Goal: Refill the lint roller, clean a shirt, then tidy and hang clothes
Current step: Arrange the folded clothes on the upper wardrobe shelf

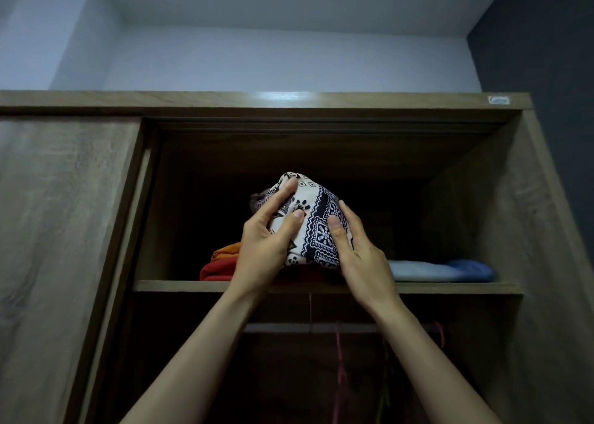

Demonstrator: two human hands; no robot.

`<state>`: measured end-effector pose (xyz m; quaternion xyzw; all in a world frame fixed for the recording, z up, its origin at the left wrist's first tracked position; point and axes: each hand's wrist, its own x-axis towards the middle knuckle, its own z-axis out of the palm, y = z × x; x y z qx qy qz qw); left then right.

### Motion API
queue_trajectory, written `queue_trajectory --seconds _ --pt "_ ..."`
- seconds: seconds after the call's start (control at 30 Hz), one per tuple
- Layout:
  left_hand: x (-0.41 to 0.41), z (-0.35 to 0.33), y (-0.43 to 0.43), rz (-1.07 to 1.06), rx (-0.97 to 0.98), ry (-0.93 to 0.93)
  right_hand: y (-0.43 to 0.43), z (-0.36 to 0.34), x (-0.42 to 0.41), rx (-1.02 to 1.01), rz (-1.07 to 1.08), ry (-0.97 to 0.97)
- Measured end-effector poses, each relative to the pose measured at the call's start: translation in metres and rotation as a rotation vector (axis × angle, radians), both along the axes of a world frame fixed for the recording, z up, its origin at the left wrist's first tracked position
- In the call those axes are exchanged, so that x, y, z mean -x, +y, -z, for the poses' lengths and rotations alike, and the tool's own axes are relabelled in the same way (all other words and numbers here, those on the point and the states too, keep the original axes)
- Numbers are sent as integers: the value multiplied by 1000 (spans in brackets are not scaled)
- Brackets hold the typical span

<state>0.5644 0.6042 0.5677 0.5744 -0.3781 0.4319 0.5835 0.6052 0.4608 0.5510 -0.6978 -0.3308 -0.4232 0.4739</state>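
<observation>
So we're holding the folded patterned cloth [313,218] with both hands, left hand [266,240] and right hand [356,250] clasping its sides, above the red pile [218,269] on the wardrobe shelf [450,287]. We're thinking: keep the fold squeezed, lower it flat, slide fingers out last.

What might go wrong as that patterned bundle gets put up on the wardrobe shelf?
1. The patterned folded cloth sits on top of the red garment; held only by the left hand and right hand at its sides, it may topple forward off the shelf edge once released.
2. Pushing it deeper could rumple the orange garment.
</observation>
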Motion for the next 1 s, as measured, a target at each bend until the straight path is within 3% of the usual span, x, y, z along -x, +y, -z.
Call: queue_trajectory --seconds 0.17,0.37,0.6,0.77,1.0 --pt "5 3 -32 67 17 -64 -27 1 19 -90 -179 18" --pt "9 8 -52 113 69 -54 -44 -1 13 -225 -627 108" --pt "21 28 -34 -103 -4 -11 -39 26 12 -220 -569 -20" --pt "25 37 -19 -230 -100 52 -31 39 5 -196 -559 19" --pt "24 58 -17 -285 -238 -67 -28 49 15 -171 -403 -163"
